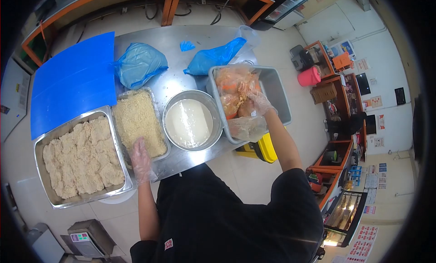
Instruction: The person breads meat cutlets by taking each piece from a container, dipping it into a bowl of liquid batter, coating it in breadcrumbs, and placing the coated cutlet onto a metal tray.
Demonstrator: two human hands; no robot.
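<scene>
My left hand (pixel 142 161), in a clear plastic glove, rests at the near edge of a tray of pale crumbs (pixel 138 117), fingers stretched out and holding nothing. My right hand (pixel 260 102), gloved the same way, reaches into a grey tub (pixel 278 93). Its fingers are closed on a piece of orange-brown marinated meat (pixel 245 89) over the open plastic bags (pixel 230 81) there. Between the crumbs and the tub stands a round metal pan of white batter (pixel 188 122). Left of the crumbs, a steel tray (pixel 127 186) holds crumb-coated pieces (pixel 84 158).
A blue board (pixel 75 81) lies behind the steel tray. Two blue plastic bags (pixel 141 65) and a blue scrap (pixel 186 46) sit at the back of the metal table (pixel 156 36). A yellow-and-black bin (pixel 265 148) stands below the tub. Lower left is a scale (pixel 86 242).
</scene>
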